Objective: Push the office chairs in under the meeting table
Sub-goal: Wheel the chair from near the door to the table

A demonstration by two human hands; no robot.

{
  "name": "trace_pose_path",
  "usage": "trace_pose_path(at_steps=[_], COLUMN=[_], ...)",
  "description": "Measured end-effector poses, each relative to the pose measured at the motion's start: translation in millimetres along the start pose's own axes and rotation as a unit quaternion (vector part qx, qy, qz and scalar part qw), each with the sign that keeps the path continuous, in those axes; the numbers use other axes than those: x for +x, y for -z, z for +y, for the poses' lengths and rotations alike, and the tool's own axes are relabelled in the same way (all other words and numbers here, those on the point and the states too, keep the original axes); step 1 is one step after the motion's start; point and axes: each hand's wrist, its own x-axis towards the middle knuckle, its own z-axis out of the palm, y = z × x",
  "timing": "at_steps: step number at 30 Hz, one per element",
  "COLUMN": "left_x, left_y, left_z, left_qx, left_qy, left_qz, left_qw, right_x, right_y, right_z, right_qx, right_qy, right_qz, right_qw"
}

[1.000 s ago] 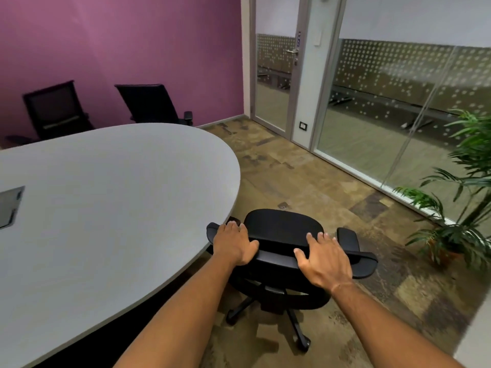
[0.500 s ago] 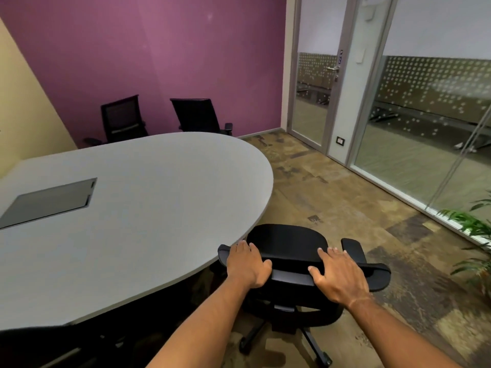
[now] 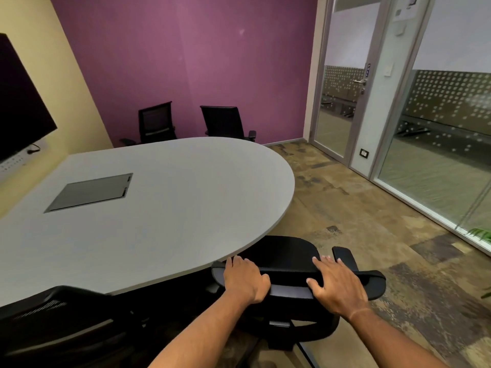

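Grey meeting table (image 3: 164, 208), office chair (image 3: 289, 257) facing it, left hand (image 3: 245, 281), right hand (image 3: 338, 289) gripping its backrest top.

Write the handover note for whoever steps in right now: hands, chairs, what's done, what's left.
Left hand: gripping the top of the near chair's backrest.
Right hand: flat on the same backrest, fingers curled over it.
Near chair: at the rounded end of the meeting table, seat partly under the edge, not fully in.
Another chair sits at bottom left by the table.
Two far chairs stand beyond the table, near the purple wall.
Left: finish this push, then check the others.
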Motion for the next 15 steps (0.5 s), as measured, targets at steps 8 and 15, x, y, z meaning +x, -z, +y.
trace_pose_path(at_steps=[8,15], left_x=[-31,-46], left_y=[-6,-18], left_z=[-6,-15], left_qx=[-0.051,-0.065], left_qy=[0.032,0.081], left_qz=[-0.013,-0.025], left_qw=[0.998,0.994], right_x=[-6,-6], right_y=[1,0], right_z=[-5,-15], right_qx=[0.003,0.019], right_qy=[0.068,0.116], right_qz=[0.026,0.039], right_qw=[0.997,0.992])
